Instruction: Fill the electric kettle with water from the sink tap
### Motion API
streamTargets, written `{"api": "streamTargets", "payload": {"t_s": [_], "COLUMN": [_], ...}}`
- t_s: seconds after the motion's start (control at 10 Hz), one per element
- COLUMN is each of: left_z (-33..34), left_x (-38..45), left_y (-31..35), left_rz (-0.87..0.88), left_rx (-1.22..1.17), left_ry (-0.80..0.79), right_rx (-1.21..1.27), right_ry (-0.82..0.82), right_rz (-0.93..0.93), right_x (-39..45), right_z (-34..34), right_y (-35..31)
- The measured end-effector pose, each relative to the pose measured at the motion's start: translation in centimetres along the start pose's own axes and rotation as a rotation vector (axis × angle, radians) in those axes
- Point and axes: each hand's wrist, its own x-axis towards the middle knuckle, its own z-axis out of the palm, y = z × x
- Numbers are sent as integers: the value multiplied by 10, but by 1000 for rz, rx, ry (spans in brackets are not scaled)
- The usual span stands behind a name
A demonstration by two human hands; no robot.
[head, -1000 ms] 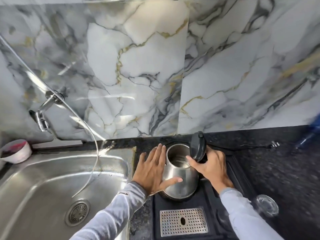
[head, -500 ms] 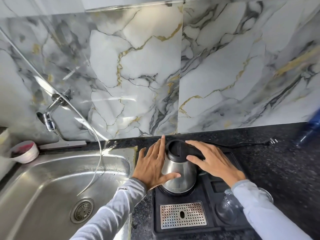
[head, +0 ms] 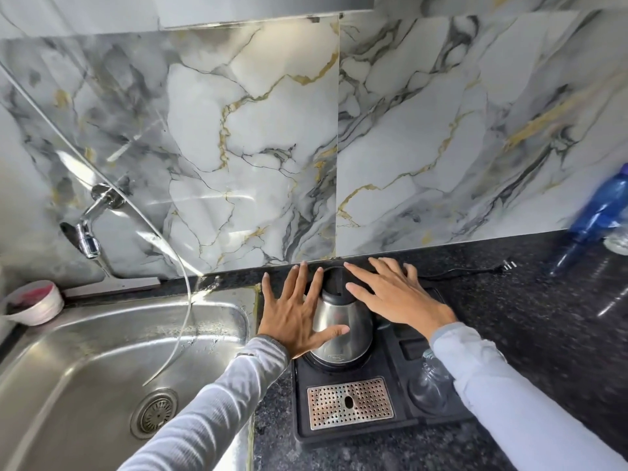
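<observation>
On the tray, right of the sink: kettle [head: 339, 326] stands upright on its black base, lid [head: 334, 279] down.
Left grip: left hand [head: 295, 314] lies flat and spread against the kettle's left flank, thumb across the front; fingers straight, clasping nothing.
Right grip: right hand [head: 396, 295] rests flat on the lid and on the handle side, fingers straight, holding nothing.
Step in hand: judged to be getting hold of the kettle so it can go to the tap [head: 86, 232]; no water in it that can be seen.
Doing it well: curl the right hand round the handle beneath it, lift straight up off the base, and let the left hand only steady the steel wall. The lid looks shut, so it likely has to open before filling.
Left of the left grip: sink [head: 102, 351], bare, with the drain [head: 154, 414] toward its near side; the tap sits on the wall well apart from the kettle.
In the way: a thin hose [head: 185, 294] hangs from the wall into the sink, across the path to the tap, and may snag.
Near the right forearm: a clear glass [head: 431, 379] on the tray [head: 350, 433], easily knocked on the lift.
Far right on the table: blue bottle [head: 598, 212]; a cord with plug [head: 508, 265] lies unplugged behind the tray.
</observation>
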Motion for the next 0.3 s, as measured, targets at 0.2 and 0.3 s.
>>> {"api": "streamTargets", "payload": {"t_s": [0.2,0.3], "left_z": [-11,-15], "left_x": [-7,4], "left_y": [0,5], "left_rz": [-16,-6], "left_rx": [14,53], "left_ry": [-55,-80], "right_rx": [-10,74], "right_ry": [-15,40], "right_rz": [16,3], "right_x": [-7,-3], "right_z": [-8,2], "right_y": [-11,-5]}}
